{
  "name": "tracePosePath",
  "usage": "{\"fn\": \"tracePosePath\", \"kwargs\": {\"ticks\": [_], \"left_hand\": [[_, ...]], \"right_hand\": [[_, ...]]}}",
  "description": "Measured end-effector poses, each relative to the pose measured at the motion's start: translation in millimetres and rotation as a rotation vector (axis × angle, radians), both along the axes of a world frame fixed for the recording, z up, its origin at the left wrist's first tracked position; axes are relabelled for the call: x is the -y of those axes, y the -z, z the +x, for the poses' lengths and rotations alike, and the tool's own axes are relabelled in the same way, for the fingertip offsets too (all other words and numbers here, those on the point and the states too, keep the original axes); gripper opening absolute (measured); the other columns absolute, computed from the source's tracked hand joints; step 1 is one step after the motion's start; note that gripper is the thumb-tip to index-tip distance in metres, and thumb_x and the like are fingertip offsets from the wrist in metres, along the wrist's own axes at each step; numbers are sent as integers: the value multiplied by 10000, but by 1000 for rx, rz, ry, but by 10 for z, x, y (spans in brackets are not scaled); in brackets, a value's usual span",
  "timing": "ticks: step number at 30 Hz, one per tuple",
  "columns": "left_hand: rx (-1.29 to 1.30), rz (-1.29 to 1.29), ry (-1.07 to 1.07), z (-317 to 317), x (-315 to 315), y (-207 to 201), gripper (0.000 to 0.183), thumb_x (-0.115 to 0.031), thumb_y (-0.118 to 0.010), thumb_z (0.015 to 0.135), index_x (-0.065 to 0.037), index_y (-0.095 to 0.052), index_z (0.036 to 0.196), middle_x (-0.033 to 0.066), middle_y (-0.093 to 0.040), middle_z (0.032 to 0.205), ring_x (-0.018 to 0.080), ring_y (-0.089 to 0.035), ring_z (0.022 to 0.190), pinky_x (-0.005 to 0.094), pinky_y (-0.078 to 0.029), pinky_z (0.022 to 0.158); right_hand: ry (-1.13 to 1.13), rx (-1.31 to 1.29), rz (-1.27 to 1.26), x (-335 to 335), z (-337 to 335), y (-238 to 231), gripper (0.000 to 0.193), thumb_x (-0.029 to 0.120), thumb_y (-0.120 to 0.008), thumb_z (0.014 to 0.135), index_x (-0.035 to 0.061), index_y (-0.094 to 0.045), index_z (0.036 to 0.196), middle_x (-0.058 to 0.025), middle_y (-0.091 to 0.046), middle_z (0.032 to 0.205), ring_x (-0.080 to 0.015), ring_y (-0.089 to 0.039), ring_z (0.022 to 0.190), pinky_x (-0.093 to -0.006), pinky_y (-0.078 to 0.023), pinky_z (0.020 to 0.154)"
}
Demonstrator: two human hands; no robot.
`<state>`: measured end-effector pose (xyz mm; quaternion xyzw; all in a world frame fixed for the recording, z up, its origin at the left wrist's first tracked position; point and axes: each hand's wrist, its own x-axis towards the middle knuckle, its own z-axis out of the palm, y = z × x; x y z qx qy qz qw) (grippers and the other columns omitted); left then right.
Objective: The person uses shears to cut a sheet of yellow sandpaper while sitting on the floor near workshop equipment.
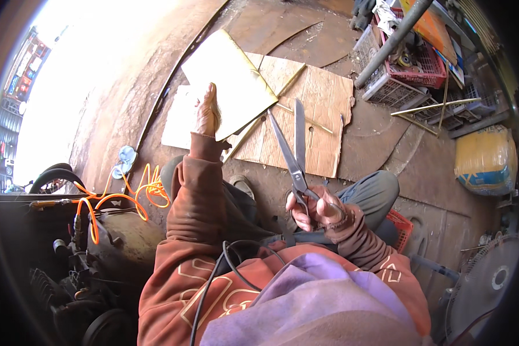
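Scissors (pixel 297 176) are in your right hand (pixel 323 212), held in front of the near edge of the cardboard (pixel 323 109), and that grip is closed around the handles. Their long axis runs away from you, leaning slightly left, with the blades spread in a narrow V over the cardboard. Your left hand (pixel 206 112) has its grip clamped on a pale sheet (pixel 230 81), thumb uppermost; glare hides part of the fingers. You have this sheet above the left part of the cardboard, so it lies ahead and to the left of your right grip. Its yellowish edge slants down to a corner over the cardboard. The left blade tip appears just beside that corner, though you cannot tell whether they touch. Of your two hands, the left is nearer the sheet, while the right meets it only through the blades. Thin strips (pixel 305 118) lie on the cardboard. Right of the cardboard you have a red crate (pixel 421 75) and a wrapped yellow bundle (pixel 485 161); nearer you and left of it, an orange hose (pixel 154 187) lies coiled.
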<state>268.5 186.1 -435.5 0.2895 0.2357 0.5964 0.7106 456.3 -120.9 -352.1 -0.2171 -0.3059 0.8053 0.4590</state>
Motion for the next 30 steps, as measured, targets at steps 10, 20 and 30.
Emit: {"fn": "tracePosePath", "kwargs": {"ticks": [10, 20, 30], "left_hand": [[-51, 129, 151, 140, 418, -384, 181, -96, -629, 867, -27, -580, 1027, 58, -614, 1023, 156, -578, 980, 315, -449, 942], [-62, 118, 188, 189, 455, -452, 200, -90, -631, 865, -29, -578, 1047, 51, -613, 1011, 149, -572, 976, 298, -454, 914], [-75, 106, 229, 206, 332, -268, 196, -94, -640, 858, -21, -584, 1032, 38, -610, 998, 135, -564, 975, 305, -423, 956]], "right_hand": [[-11, 1, 7, -92, 39, -35, 820, 694, -489, 778, -33, -461, 1157, -36, -487, 714, -119, -512, 588, -238, -419, 510], [190, -46, -28, -86, -163, -86, 722, 652, -475, 814, -30, -509, 1050, 3, -479, 612, -92, -491, 482, -208, -406, 429], [361, 28, -54, -17, -284, -112, 444, 392, -576, 887, -51, -557, 917, -7, -475, 511, -101, -471, 391, -214, -380, 385]]}}
